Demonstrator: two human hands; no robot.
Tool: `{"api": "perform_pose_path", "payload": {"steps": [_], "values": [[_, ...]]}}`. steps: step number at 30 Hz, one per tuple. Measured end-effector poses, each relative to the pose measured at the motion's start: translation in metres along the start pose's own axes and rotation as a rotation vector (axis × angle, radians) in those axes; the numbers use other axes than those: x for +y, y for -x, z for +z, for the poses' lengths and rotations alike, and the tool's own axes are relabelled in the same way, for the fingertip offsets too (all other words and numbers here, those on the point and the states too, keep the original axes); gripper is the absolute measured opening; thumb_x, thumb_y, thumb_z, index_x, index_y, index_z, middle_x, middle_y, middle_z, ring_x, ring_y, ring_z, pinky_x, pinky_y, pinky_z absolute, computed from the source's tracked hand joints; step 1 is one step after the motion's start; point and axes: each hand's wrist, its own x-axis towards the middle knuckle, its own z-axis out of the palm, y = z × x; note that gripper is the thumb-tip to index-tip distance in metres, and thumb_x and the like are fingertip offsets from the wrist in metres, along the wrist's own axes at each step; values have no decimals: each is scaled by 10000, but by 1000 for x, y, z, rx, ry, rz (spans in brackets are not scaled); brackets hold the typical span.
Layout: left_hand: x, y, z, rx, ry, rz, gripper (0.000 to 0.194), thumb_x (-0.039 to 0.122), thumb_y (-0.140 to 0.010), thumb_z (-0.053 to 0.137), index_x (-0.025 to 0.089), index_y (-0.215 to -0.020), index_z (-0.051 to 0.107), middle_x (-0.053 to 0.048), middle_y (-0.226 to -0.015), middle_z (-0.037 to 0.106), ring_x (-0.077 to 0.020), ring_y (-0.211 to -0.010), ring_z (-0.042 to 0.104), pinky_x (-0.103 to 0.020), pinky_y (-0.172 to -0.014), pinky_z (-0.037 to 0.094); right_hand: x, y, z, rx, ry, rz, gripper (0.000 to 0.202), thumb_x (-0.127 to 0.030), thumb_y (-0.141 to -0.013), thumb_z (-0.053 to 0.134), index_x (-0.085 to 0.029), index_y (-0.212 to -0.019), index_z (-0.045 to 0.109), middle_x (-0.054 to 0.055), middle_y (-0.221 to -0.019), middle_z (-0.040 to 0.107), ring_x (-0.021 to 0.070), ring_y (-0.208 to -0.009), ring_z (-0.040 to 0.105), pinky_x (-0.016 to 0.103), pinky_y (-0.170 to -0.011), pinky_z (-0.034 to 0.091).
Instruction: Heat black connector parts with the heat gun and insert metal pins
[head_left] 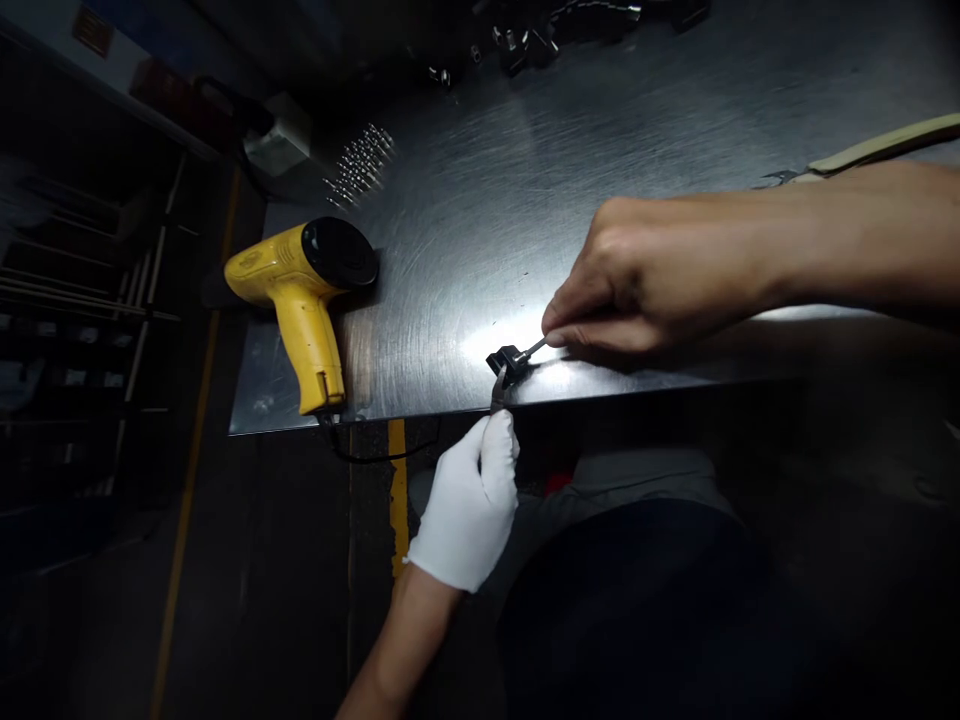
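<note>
Near the front edge of the metal table [442, 250] lies a small black part [504, 362]. My left hand [472, 500], in a white glove, is closed on a thin dark tool [498, 390] whose tip touches the black part. My bare right hand [630, 280] pinches a thin metal rod [535, 347] between thumb and fingertips. The rod's far end meets the right side of the black part. Whether it sits inside the part cannot be made out.
A yellow heat gun [307, 300] lies at the table's left, its cord hanging over the front edge. Behind it are several small metal pins [360, 165]. Dark and shiny pieces [517, 50] lie at the back. Pliers with pale handles [877, 145] are beyond my right forearm.
</note>
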Motion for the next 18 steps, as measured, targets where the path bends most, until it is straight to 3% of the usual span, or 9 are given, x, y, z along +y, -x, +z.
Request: {"api": "perform_pose_path", "payload": {"steps": [6,12,15,18], "values": [[-7,-5,-5,20,-118,45,474,581,-1020,337,211,-766,490,35,-658,412,-115,-589,372,-276,-559,305,19,-21,-15,-137,-72,47,204,-234,-884,737,-158,-1065,792,-14,-821,764,108,-709,658,258,-665,436],[-12,-9,-9,27,-163,37,479,603,-1006,356,217,-772,514,35,-627,414,-123,-568,393,-277,-544,300,38,-48,-24,-259,-233,84,167,-249,-859,778,-144,-984,814,8,-846,770,148,-775,705,229,-656,476],[-11,-10,-10,24,-102,18,473,609,-998,374,215,-780,522,33,-648,429,-119,-570,406,-267,-538,313,37,-58,-31,-341,-241,178,180,-279,-853,785,-128,-945,815,-9,-745,741,126,-710,689,216,-635,455],[-11,-9,-8,17,-4,-2,461,605,-993,388,214,-779,505,38,-667,426,-110,-570,400,-249,-529,324,23,-55,-34,-293,-184,235,197,-279,-861,759,-101,-936,801,-42,-712,720,72,-674,643,214,-643,402]]}}
